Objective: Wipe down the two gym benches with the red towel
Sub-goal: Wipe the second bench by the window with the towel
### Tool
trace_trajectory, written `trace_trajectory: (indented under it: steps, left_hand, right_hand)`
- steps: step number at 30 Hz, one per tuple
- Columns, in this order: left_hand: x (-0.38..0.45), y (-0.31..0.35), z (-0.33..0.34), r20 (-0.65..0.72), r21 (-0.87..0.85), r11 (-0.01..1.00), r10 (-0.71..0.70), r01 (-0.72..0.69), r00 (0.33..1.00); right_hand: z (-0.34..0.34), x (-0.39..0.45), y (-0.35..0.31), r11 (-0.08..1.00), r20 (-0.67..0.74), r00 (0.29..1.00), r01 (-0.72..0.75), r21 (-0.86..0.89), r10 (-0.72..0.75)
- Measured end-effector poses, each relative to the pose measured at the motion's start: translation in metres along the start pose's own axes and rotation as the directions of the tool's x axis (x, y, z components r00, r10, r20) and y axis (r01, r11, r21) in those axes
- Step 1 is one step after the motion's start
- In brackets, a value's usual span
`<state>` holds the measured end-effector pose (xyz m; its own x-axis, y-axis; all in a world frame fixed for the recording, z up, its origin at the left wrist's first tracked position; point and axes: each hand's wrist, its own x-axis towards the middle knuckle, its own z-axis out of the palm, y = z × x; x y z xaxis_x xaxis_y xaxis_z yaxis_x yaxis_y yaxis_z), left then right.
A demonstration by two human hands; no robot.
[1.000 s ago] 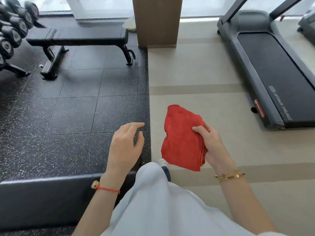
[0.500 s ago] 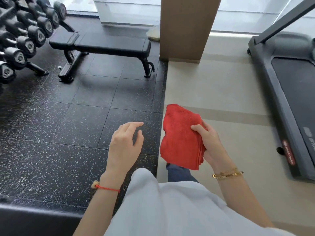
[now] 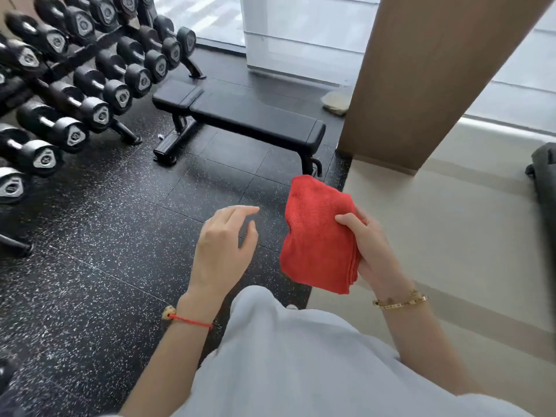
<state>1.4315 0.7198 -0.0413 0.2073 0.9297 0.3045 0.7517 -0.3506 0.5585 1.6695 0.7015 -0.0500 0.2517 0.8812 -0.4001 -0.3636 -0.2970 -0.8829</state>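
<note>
Speckled black rubber floor [image 3: 90, 236], padded black gym bench [image 3: 249, 115] ahead; right hand [image 3: 373, 251] clutches the folded red towel [image 3: 316, 236] (thumb on top), left hand [image 3: 222, 248] loose, empty.

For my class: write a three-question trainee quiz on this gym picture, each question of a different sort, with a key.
1. True or false: the red towel is already touching the black bench.
2. Which hand grips the towel? A) left hand B) right hand C) both
3. Fill in: the rack left of the bench holds ____.

Key: 1 false, since the towel is held up in front of the person; 2 B; 3 dumbbells.
</note>
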Motion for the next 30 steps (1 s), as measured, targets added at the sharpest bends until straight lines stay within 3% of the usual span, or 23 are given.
trace_trajectory:
  steps: [11, 22, 30]
  left_hand:
    - [0.185, -0.056, 0.044, 0.002, 0.011, 0.997, -0.073, 0.073, 0.997]
    - [0.446, -0.158, 0.063, 0.066, -0.013, 0.997, 0.081, -0.08, 0.995]
    - [0.599, -0.209, 0.09, 0.173, -0.054, 0.983, 0.184, -0.177, 0.968]
  right_hand:
    - [0.05, 0.187, -0.055, 0.997, -0.05, 0.996, -0.072, -0.043, 0.069]
    - [0.152, 0.406, -0.116, 0.996, -0.161, 0.986, -0.041, 0.084, 0.054]
    - [0.205, 0.521, -0.15, 0.993, -0.26, 0.963, -0.044, 0.108, 0.071]
